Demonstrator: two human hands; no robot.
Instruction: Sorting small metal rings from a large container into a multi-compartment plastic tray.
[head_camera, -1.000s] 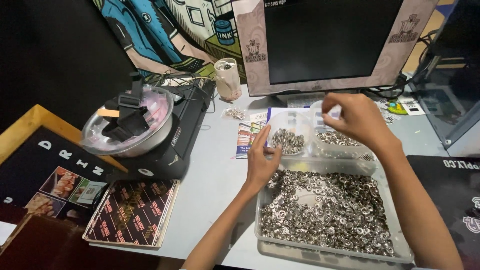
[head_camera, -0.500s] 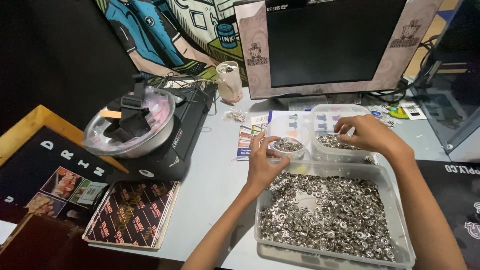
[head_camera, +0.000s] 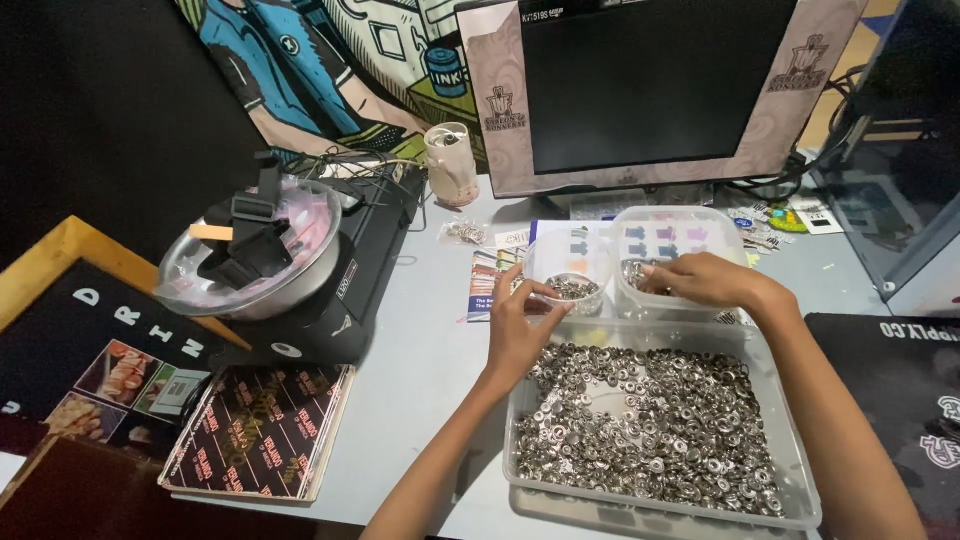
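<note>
Two small tubs (head_camera: 575, 290) (head_camera: 680, 255) sit behind our tray of metal rings (head_camera: 650, 420). Our left hand (head_camera: 520, 325) pinches at one rim; our right hand (head_camera: 705, 280) curls narrow inside the other, monitor (head_camera: 650, 85) beyond.

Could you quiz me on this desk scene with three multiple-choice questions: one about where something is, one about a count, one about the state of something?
1. Where is the left hand?
A. at the small round tub
B. on the metal bowl
C. on the monitor

2. How many clear containers hold the metal rings?
A. one
B. three
C. five

3. The monitor screen is
A. dark
B. showing a picture
C. cracked

Answers: 1 A, its fingers touch the tub's rim. 2 B, the small tub, the taller tub under the right hand, and the big tray. 3 A, the screen is plain black.
</note>
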